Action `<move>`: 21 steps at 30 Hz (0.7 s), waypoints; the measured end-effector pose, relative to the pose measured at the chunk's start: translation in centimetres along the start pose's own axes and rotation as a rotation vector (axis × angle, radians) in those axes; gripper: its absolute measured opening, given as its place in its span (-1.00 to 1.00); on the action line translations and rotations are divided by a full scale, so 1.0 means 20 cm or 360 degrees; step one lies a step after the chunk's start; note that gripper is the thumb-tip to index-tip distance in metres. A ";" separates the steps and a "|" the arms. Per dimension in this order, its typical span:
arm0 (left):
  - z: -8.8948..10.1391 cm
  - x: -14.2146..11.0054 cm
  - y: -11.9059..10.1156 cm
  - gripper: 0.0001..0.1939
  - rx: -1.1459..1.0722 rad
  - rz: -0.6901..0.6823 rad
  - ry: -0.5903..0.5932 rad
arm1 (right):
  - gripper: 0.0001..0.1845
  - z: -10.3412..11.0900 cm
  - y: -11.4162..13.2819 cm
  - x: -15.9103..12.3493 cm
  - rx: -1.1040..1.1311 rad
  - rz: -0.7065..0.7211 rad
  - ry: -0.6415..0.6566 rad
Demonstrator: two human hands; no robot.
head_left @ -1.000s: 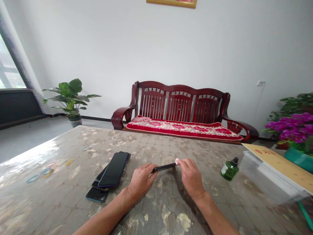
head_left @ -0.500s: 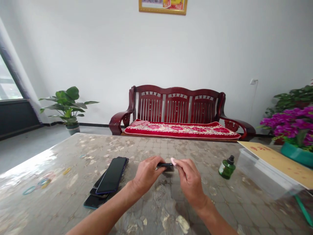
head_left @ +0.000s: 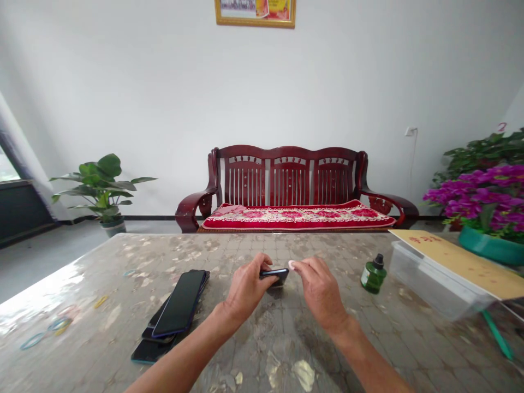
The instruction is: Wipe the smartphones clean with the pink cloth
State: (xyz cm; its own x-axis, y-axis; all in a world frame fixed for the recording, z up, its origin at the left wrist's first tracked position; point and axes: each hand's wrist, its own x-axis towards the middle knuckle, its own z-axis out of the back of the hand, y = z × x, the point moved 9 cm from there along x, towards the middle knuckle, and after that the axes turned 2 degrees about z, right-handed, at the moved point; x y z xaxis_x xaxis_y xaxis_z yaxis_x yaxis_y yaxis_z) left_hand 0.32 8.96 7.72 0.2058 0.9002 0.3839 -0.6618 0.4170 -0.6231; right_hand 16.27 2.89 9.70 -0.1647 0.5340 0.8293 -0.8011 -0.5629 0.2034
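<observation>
Phone stack [head_left: 180, 303] near left hand [head_left: 248, 286]; bottle [head_left: 373, 277] beside box [head_left: 436, 289].

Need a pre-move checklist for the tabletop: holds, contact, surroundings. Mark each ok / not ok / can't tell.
1. Phone secured: ok, the left grip has it between thumb and fingers.
2. Small white pad secured: ok, pinched in the right grip.
3. Pad touching the phone: cannot tell, it sits close to the phone's right end, but this angle doesn't settle contact.
4. Green bottle upright: ok, standing on the table.
5. Phone stack squared up: not ok, the top one lies askew over those beneath.
6. Held phone's underside clean: cannot tell, it faces away from the camera.
</observation>
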 end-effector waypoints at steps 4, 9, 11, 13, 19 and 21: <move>0.07 -0.03 0.06 -0.74 -0.0067 0.0001 -0.0079 | -0.78 -0.10 -0.12 -0.05 0.0304 -0.0254 -0.0009; 0.13 -0.13 0.14 -0.84 -0.0049 -0.0063 -0.0076 | -0.80 -0.21 -0.08 -0.09 0.0498 -0.0311 -0.0017; 0.12 -0.19 0.19 -0.84 -0.0025 -0.0049 -0.0075 | -0.81 -0.23 -0.03 -0.09 0.0517 -0.0258 -0.0015; 0.08 -0.24 0.25 -0.82 -0.0051 -0.0010 -0.0071 | -0.81 -0.24 0.02 -0.08 0.0457 -0.0168 0.0011; -0.03 -0.32 0.40 -0.82 -0.0097 0.0096 -0.0001 | -0.80 -0.26 0.01 -0.11 0.0090 -0.0051 0.0182; -0.04 -0.32 0.42 -0.85 0.0018 0.0122 0.0078 | -0.79 -0.27 -0.01 -0.12 0.0031 -0.0050 0.0219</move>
State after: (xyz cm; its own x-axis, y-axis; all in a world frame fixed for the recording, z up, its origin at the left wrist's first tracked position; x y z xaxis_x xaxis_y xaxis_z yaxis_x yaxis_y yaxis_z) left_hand -5.93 6.87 -0.55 0.1890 0.9346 0.3012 -0.6849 0.3452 -0.6416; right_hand 13.76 4.99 4.84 -0.2183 0.6321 0.7435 -0.7960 -0.5561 0.2390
